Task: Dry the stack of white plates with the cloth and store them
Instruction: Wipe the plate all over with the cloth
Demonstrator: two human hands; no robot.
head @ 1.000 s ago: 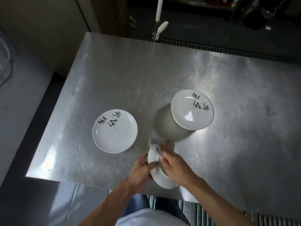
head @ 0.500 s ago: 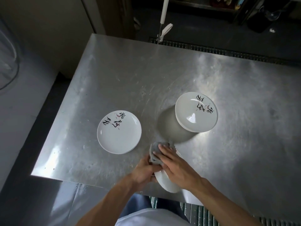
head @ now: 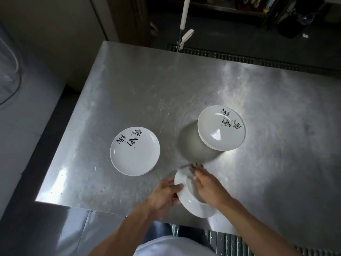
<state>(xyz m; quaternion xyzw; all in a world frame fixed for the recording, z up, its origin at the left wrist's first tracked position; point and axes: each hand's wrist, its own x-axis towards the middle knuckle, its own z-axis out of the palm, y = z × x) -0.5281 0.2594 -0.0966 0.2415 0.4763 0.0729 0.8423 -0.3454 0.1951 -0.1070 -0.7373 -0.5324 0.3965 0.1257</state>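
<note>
Plate (head: pixel 191 206) held tight by the left hand (head: pixel 164 196) now shows more, and the flat right hand (head: pixel 208 187) has slid the cloth (head: pixel 190 173) inside it, still drying.

A steel worktop (head: pixel 166 85) is seen. Beyond the worktop's far edge a white-handled pole (head: pixel 185 13) is stood upright, and a dark floor grate (head: pixel 239 59) is laid along that edge.
</note>
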